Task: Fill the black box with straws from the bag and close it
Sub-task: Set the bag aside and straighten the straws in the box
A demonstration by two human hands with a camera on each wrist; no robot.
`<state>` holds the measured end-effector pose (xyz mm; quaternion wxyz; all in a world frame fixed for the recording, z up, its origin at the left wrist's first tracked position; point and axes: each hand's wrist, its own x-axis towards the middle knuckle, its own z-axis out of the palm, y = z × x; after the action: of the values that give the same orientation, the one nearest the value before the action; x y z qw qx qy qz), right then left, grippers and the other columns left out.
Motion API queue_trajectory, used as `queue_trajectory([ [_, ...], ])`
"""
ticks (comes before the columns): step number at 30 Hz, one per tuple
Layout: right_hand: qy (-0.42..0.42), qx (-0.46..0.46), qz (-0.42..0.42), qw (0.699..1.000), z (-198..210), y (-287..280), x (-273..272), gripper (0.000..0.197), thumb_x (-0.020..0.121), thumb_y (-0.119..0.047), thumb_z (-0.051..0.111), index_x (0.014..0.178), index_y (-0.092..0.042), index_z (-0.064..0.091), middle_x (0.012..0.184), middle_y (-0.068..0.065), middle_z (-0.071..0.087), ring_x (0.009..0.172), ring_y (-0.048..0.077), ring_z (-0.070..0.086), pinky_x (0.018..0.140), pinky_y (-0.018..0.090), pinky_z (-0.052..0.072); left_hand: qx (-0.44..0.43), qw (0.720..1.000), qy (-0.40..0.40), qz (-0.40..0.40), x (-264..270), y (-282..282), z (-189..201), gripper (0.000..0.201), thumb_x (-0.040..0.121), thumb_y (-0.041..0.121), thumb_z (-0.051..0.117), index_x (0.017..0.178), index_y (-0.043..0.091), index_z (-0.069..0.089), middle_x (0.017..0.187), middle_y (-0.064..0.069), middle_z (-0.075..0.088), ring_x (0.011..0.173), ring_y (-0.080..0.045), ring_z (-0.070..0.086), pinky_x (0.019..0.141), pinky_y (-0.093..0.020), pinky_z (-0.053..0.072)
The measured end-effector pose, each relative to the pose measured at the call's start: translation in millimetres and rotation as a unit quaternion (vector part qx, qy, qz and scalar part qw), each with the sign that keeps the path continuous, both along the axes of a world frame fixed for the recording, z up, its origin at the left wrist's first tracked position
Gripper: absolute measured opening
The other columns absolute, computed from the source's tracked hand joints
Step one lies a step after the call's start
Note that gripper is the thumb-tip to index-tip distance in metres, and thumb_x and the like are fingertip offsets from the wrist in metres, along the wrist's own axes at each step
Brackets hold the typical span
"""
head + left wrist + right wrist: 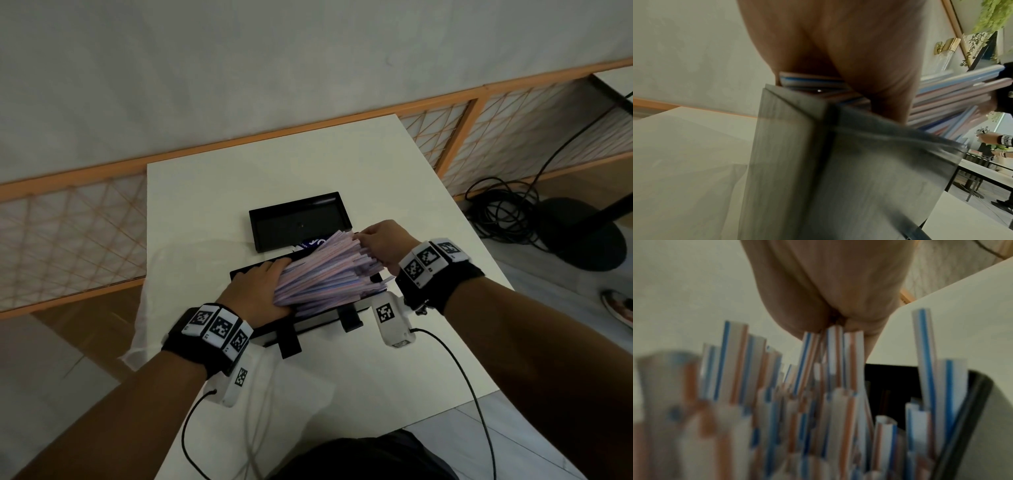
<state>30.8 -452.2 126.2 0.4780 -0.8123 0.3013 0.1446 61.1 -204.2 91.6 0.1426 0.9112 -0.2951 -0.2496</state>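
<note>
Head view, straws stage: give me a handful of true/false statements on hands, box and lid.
1. The lid lies open side up behind the box. True.
2. The straws lie neatly below the box rim. False: they pile above it, slanted.
3. The left hand rests on the straws' left end. True.
4. The right hand holds the lid. False: its fingers are at the straws' far ends.
5. The table is black. False: white.
</note>
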Motion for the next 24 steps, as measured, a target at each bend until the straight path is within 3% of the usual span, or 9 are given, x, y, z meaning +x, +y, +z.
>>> queue_trajectory([
  [4,0.004,-0.021,0.033,0.999,6.0,4.2,-2.4,0.024,0.093,-0.014,0.052,0.081,0.0,0.066,0.055,0.004,0.05,0.028,0.002,0.041,0.034,0.012,0.032,0.028,0.999,-0.014,-0.01,1.1,-1.2,1.1,0.086,0.067,0.047,0.065,0.14,0.03,0.024,0.132,0.0,0.049,0.118,-0.023,0.05,0.098,-0.049,0.04],
  [7,0.025,-0.037,0.1,0.994,12.1,8.6,-4.0,0.029,0.095,-0.003,0.044,0.068,-0.005,0.055,0.042,-0.003,0.045,0.033,0.006,0.043,0.035,0.011,0.029,0.048,0.998,-0.033,-0.021,-0.2,-2.8,1.6,0.085,0.069,0.047,0.067,0.14,0.028,0.024,0.13,-0.001,0.051,0.117,-0.023,0.051,0.097,-0.047,0.04],
  [10,0.031,-0.085,0.148,0.985,13.5,14.5,-1.7,0.019,0.092,-0.004,0.041,0.077,-0.004,0.053,0.059,0.005,0.043,0.054,0.017,0.04,0.051,0.025,0.033,0.057,0.997,-0.043,-0.023,0.1,-2.3,2.0,0.084,0.069,0.047,0.067,0.139,0.028,0.026,0.128,-0.002,0.052,0.114,-0.024,0.053,0.096,-0.045,0.042],
  [13,-0.008,-0.11,0.156,0.982,16.5,15.3,-3.4,0.022,0.095,-0.012,0.041,0.083,-0.005,0.058,0.078,0.01,0.057,0.063,0.021,0.05,0.061,0.029,0.044,0.067,0.996,-0.058,-0.023,1.4,-0.5,2.0,0.072,0.071,0.047,0.065,0.132,0.026,0.034,0.121,-0.002,0.056,0.107,-0.025,0.057,0.092,-0.043,0.044],
  [16,-0.055,-0.155,0.133,0.977,21.7,12.0,-5.8,0.027,0.094,-0.011,0.039,0.1,-0.006,0.065,0.096,0.013,0.067,0.069,0.021,0.058,0.053,0.023,0.044,0.078,0.994,-0.066,-0.024,0.5,-0.7,2.6,0.06,0.073,0.047,0.063,0.123,0.024,0.041,0.114,-0.002,0.058,0.101,-0.026,0.059,0.088,-0.04,0.044],
  [18,-0.053,-0.165,0.131,0.976,21.9,7.4,-6.1,0.033,0.094,-0.008,0.036,0.113,-0.005,0.062,0.113,0.015,0.065,0.087,0.026,0.061,0.064,0.023,0.043,0.077,0.995,-0.067,-0.023,-0.6,-1.8,2.3,0.059,0.073,0.048,0.063,0.122,0.024,0.041,0.113,-0.002,0.058,0.1,-0.027,0.059,0.087,-0.04,0.043],
  [24,-0.081,0.0,0.019,0.997,15.9,3.1,-13.4,0.036,0.095,-0.011,0.038,0.129,-0.009,0.049,0.115,0.009,0.064,0.096,0.025,0.061,0.086,0.038,0.05,0.076,0.994,-0.071,-0.019,-0.4,-2.4,0.2,0.061,0.072,0.052,0.062,0.123,0.025,0.041,0.113,-0.003,0.058,0.1,-0.027,0.059,0.087,-0.04,0.045],
])
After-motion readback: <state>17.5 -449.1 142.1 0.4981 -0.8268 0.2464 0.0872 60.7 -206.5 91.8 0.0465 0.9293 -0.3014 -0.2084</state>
